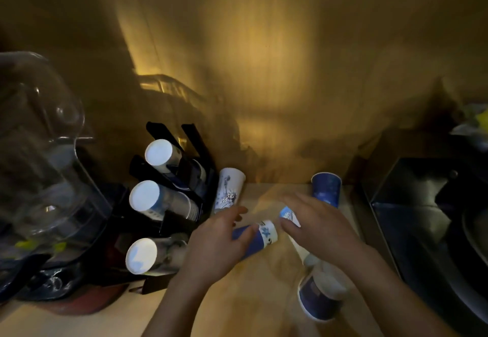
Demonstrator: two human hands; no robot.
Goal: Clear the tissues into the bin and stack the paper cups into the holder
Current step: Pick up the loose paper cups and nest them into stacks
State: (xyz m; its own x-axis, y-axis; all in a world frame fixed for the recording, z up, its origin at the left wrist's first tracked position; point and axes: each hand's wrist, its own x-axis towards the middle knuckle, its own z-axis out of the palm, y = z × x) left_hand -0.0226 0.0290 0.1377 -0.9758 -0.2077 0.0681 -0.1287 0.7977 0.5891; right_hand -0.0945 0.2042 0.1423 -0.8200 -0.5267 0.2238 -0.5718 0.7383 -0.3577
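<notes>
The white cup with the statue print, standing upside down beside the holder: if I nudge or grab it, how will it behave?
The white cup is probably light thin paper, so a nudge would likely slide it on the wooden counter. It stands rim-down, leaning a little towards the black holder, so it seems fairly stable. A hard squeeze would likely dent it.

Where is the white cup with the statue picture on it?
In the head view, the white statue cup stands upside down left of centre, right beside the black cup holder, just beyond the left hand.
</notes>
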